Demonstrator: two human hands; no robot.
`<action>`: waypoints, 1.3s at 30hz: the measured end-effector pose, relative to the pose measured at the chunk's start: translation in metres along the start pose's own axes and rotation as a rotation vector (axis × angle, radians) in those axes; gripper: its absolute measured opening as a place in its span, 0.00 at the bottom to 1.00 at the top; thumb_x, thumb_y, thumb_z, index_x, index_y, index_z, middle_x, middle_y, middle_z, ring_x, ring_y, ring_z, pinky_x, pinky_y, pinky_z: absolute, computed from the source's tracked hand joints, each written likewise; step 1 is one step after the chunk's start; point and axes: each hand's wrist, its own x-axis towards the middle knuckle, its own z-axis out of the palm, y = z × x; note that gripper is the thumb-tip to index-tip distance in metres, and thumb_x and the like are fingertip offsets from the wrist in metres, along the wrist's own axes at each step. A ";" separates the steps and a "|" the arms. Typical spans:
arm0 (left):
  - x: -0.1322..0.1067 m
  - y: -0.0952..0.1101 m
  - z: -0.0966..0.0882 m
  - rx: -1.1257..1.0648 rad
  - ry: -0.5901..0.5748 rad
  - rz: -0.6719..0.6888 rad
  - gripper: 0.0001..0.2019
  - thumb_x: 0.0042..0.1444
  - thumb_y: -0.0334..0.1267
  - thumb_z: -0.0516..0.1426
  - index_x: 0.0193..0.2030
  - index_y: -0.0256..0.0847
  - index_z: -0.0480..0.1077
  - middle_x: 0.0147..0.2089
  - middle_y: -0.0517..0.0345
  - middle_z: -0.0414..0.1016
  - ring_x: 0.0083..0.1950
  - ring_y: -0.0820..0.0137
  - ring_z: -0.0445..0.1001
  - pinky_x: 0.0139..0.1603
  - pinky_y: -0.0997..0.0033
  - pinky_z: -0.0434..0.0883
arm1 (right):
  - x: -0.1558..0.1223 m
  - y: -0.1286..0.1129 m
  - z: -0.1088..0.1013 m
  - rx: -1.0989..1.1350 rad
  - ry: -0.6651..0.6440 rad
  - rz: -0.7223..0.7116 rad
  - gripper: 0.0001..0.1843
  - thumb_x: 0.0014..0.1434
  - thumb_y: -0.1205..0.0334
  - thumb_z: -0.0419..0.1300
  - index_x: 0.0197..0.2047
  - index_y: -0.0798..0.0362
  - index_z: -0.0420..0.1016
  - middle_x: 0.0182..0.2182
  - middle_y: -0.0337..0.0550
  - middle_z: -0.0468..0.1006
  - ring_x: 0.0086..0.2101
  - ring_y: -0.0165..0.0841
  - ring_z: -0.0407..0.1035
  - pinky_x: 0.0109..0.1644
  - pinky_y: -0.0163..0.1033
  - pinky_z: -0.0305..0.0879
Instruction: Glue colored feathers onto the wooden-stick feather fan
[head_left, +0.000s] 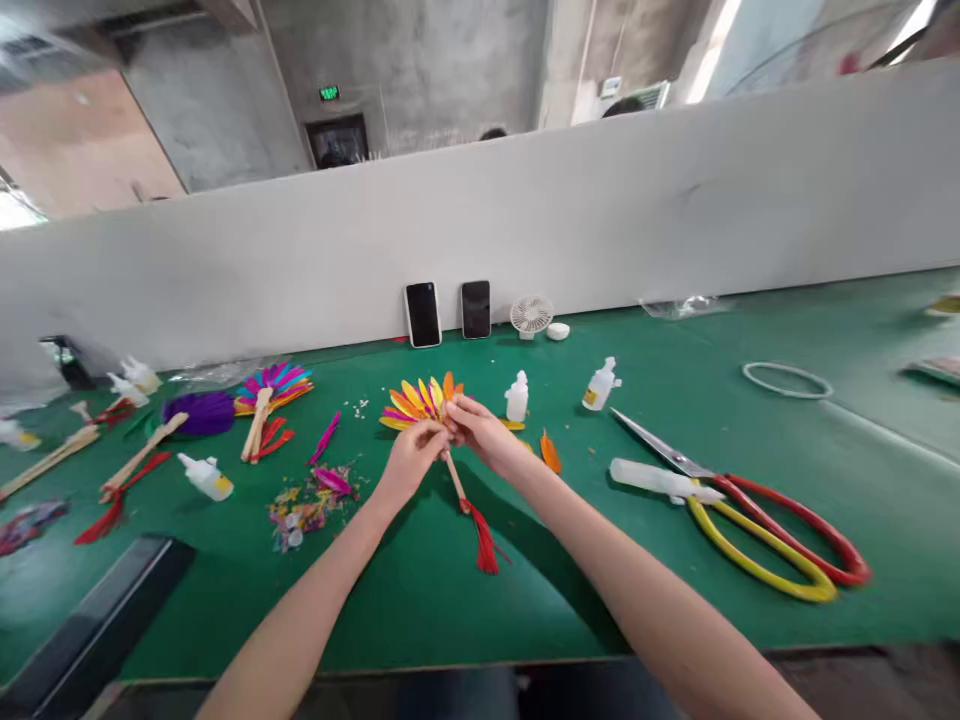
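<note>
Centre of frame, one feather fan (414,402) with one red tassel (485,545), pinched in nearly closed left hand (415,452) and right hand (480,432); above, two phones (424,315); lower right, one pair of scissors (667,449).

"What is shining around the scissors (694,467)?"

"Their metal blades (667,453) are gleaming, and the smooth desk (660,575) beneath is reflecting light."

"Left of the scissors?"

"A bottle (598,390) is looking like translucent plastic, a stick (455,478) like matt wood."
</note>
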 end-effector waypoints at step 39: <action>-0.002 -0.009 -0.002 0.235 0.186 0.153 0.06 0.45 0.35 0.50 0.20 0.39 0.59 0.19 0.66 0.58 0.22 0.77 0.56 0.26 0.75 0.56 | -0.001 0.001 0.005 -0.357 0.036 -0.091 0.18 0.46 0.49 0.60 0.21 0.51 0.57 0.16 0.32 0.62 0.19 0.26 0.57 0.26 0.35 0.53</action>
